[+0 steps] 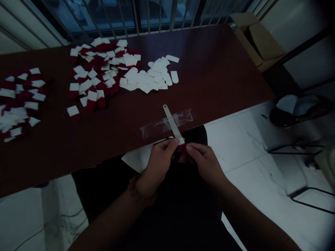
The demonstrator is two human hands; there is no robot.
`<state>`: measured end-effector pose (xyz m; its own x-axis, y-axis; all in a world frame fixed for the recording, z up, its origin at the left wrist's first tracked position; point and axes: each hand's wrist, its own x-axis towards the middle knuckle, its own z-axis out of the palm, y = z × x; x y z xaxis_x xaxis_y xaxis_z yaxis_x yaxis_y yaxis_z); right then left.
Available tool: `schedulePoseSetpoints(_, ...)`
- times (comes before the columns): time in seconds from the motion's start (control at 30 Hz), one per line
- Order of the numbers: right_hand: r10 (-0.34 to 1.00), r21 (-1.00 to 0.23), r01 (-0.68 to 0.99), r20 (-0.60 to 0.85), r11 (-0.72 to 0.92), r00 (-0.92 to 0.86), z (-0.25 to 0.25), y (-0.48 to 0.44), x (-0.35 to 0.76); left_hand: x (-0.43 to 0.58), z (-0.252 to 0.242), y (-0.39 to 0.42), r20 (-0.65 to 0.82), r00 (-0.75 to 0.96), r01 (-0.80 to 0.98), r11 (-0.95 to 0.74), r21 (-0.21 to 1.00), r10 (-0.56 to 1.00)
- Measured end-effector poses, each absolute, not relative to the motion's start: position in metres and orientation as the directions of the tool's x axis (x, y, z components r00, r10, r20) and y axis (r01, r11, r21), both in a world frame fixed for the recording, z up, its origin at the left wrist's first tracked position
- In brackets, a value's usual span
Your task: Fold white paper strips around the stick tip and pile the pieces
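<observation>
A red-and-white patch [181, 147] was held just off the table [209, 69] edge, pinched in a narrow grip by the left hand [158, 167] and right hand [205, 164]; a steel strip [169, 120] and clear tape [180, 118] were left on the table beside the hands.

Dim, underexposed scene: soft daylight enters through the barred window [146, 14] at 12 o'clock, leaving a faint sheen on the dark table [204, 69]. Corners darken, and wide-angle distortion bends edges toward 3 and 9 o'clock.
</observation>
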<state>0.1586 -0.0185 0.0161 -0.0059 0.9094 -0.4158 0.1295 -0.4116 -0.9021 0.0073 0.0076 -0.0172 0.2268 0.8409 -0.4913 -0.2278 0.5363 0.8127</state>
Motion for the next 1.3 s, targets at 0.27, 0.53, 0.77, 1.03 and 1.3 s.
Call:
schedulePoseSetpoints(0.27, 0.894, -0.880, 0.180, -0.447, -0.440, -0.001, 0.016, -0.022, 0.163, 0.008, -0.017, 0.007, -0.494, 0.238, -0.255, 0.545, 0.799, 0.836)
schedulePoseSetpoints(0.53, 0.944, -0.917, 0.358, -0.052, -0.174, 0.326, 0.021, 0.000, 0.191, -0.058, -0.010, -0.034, -0.514, 0.182, 0.021, 0.520, 0.854, 0.838)
schedulePoseSetpoints(0.77, 0.921, -0.332, 0.891, 0.337, 0.310, -0.195, 0.034, 0.151, 0.173, -0.105, -0.032, -0.062, -0.512, 0.091, 0.278, 0.472, 0.837, 0.854)
schedulePoseSetpoints(1.03, 0.899, -0.137, 0.917, 0.299, 0.374, -0.321, 0.008, 0.183, 0.155, -0.114, -0.033, -0.076, -0.416, 0.147, 0.296, 0.361, 0.884, 0.898)
schedulePoseSetpoints(1.3, 0.896, -0.316, 0.895, 0.409, 0.316, -0.172, 0.018, 0.174, 0.152, -0.124, -0.033, -0.072, -0.349, 0.167, 0.292, 0.291, 0.911, 0.922)
